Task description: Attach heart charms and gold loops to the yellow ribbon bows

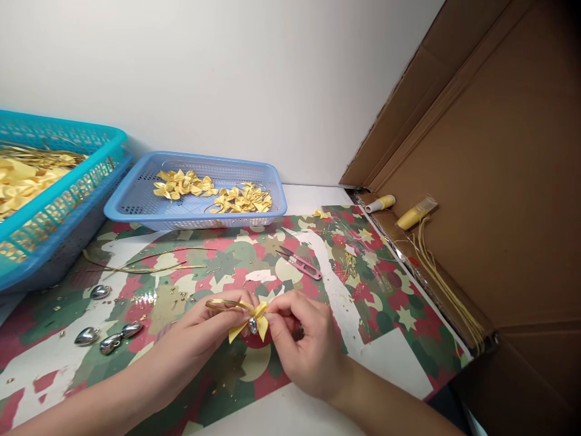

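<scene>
A yellow ribbon bow [261, 310] with a small silver heart [253, 326] at its middle is held between my hands, low in the centre. My left hand [213, 324] pinches the bow's left side, and a loop of gold cord [222, 304] curves out over its fingers. On the bow's right side, the thumb and forefinger of my right hand [302, 339] are closed on the ribbon. Several silver hearts [86, 336] lie on the patterned table covering at the left.
A blue basket [195, 158] holds yellow bows behind the hands. At far left stands a fuller turquoise basket [102, 136]. Pink thread snips [302, 264], gold cords [149, 268] and tiny gold beads lie on the table [408, 357]. Cardboard [490, 181] rises at right.
</scene>
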The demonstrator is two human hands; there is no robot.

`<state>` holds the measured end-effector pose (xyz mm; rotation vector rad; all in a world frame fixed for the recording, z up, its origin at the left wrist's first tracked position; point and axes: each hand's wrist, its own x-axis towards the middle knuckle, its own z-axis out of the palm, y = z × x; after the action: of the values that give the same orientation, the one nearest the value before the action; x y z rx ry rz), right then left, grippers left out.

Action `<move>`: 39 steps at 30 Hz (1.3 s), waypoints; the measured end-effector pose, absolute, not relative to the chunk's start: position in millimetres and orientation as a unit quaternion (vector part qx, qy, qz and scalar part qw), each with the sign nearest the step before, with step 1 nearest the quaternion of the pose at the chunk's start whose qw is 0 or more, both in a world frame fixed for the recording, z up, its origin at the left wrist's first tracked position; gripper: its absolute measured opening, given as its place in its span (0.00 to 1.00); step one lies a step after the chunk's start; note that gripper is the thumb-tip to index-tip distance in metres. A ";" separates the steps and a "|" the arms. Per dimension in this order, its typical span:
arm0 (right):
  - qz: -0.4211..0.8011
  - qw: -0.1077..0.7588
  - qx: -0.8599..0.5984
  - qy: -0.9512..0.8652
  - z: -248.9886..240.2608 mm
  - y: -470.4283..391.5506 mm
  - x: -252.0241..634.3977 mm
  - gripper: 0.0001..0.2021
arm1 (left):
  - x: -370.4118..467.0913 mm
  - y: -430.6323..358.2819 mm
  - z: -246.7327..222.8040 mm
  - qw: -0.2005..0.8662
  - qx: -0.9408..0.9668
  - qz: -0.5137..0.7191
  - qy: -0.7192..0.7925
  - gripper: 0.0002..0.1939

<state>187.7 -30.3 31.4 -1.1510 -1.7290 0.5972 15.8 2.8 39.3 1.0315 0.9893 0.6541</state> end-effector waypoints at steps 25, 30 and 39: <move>0.317 0.464 -0.473 -0.679 29.9 -27.5 188.9 0.07 | 16.6 -1.8 32.9 0.742 0.318 0.327 0.491 0.13; 0.293 0.469 -0.468 -0.689 31.1 -27.5 189.7 0.06 | 17.2 -1.5 34.5 0.740 0.324 0.339 0.482 0.11; 0.253 0.477 -0.459 -0.705 28.3 -29.0 187.7 0.06 | 18.2 -4.7 34.1 0.725 0.290 0.323 0.534 0.13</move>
<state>187.7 -29.0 28.3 -1.1201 -1.7228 0.6190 18.2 -4.7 34.1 0.6403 1.1786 0.7132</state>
